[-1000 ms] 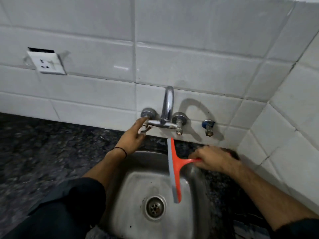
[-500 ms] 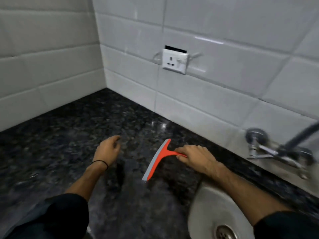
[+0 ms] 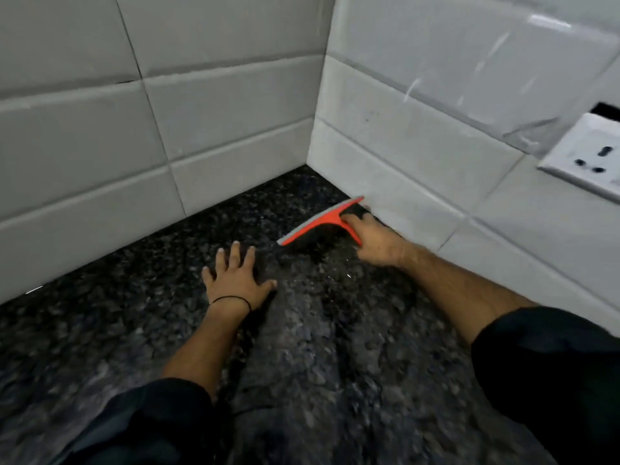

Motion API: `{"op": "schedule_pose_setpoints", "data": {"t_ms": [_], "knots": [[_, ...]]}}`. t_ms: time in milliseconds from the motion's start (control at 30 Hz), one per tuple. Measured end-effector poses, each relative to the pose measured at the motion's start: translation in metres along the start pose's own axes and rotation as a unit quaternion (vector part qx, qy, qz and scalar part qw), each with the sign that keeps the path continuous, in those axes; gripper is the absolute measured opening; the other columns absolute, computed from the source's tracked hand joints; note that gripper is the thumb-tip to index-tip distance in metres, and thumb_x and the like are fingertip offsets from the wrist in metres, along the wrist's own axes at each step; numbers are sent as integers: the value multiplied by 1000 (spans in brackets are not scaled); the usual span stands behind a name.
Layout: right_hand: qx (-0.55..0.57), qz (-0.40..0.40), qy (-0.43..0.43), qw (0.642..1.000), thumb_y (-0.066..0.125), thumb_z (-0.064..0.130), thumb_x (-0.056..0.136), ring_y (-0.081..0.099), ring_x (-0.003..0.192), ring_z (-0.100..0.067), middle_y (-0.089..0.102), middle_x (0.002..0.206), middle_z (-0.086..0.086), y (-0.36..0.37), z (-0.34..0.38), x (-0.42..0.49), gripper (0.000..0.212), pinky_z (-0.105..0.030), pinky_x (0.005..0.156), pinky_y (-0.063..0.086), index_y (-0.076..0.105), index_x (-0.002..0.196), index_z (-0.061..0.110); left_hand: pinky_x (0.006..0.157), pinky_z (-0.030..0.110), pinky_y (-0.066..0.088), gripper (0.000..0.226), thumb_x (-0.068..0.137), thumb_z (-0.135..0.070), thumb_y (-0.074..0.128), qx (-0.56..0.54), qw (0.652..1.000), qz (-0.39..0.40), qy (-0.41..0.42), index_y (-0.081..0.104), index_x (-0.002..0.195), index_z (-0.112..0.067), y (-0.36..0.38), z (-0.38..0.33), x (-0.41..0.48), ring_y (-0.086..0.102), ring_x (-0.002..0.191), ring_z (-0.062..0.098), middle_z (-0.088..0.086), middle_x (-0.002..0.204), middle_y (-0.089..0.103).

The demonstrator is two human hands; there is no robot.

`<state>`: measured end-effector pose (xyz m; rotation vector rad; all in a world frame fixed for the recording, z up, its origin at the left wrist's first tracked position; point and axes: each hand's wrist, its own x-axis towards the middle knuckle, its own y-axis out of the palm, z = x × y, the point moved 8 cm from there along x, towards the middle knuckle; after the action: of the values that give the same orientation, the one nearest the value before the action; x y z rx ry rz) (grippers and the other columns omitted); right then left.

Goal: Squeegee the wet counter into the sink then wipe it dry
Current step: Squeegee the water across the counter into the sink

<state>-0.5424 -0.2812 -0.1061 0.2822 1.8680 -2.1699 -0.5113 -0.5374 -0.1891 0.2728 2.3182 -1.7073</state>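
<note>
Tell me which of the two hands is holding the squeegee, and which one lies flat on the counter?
The right hand grips the red squeegee near the tiled corner. The left hand, with a black wrist band, lies open on the dark counter and holds nothing.

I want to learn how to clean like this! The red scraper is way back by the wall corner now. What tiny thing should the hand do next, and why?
Probably pull the squeegee toward the body, away from the tiled wall. The right hand grips its handle with the blade down on the dark counter near the corner, so there's little room to push further. The left hand lies flat, open.
</note>
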Motion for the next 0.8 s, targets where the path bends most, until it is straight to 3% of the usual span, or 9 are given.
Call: {"op": "schedule_pose_setpoints", "data": {"t_ms": [133,333,433,600,800], "knots": [[-72,-53,-18,996,53,15,88,54,117,-45,28,150,-19,-20,29,79,64,-50,97,48,32,148,25,116,63,2,102,76,-79,49,-25,995,90,-26,-5,153,-40,23,15,24,-14,150,29,-7,162,-19],[-90,-95,-35,991,44,12,91,53,118,-44,36,149,-16,-33,64,173,59,-47,97,44,36,148,29,115,66,6,101,79,-76,50,-13,997,70,-16,-8,153,-39,27,15,33,-13,150,32,-7,162,-19],[-110,-82,-48,989,44,9,91,53,119,-41,45,143,-14,-33,72,194,63,-46,96,44,39,146,39,114,68,8,102,80,-72,54,-9,998,63,-20,-8,153,-38,26,13,35,-12,150,34,-6,163,-18],[-123,-20,-50,991,49,14,91,56,119,-35,54,139,-12,-29,61,193,62,-40,96,46,41,146,41,111,70,9,106,77,-67,63,-21,997,68,-35,-5,154,-38,21,9,38,-10,150,36,-8,163,-16],[-148,40,-38,987,56,28,92,62,100,-27,65,123,-7,-34,7,111,44,-31,82,47,55,136,35,110,72,12,109,73,-68,67,-29,996,75,-34,-1,154,-38,15,7,34,-7,150,36,-8,163,-14]]}}
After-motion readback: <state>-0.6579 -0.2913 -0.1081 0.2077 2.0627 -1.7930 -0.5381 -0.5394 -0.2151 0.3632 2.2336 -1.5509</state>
